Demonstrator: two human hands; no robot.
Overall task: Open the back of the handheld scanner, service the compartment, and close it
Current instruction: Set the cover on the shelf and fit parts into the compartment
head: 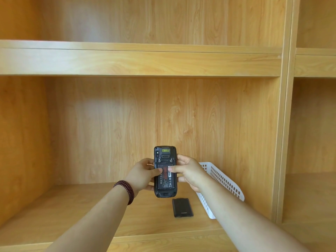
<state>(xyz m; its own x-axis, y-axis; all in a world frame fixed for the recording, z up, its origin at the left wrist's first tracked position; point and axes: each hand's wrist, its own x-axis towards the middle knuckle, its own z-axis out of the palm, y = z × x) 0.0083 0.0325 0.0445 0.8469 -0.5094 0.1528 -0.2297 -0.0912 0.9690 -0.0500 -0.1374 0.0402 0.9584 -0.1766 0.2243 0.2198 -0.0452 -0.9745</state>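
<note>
I hold a black handheld scanner [165,157] upright above the shelf, its back facing me. The back is uncovered and a battery [166,180] with a printed label sits in the compartment. My left hand [142,176] grips the scanner's left edge, thumb resting on the battery. My right hand [189,171] grips the right edge, its thumb pressing on the battery's upper part. The black back cover [182,207] lies flat on the shelf below the scanner, apart from both hands.
A white perforated plastic basket [222,184] stands on the wooden shelf [72,215] to the right, partly behind my right forearm. A shelf board runs above, and an upright divider stands at the right.
</note>
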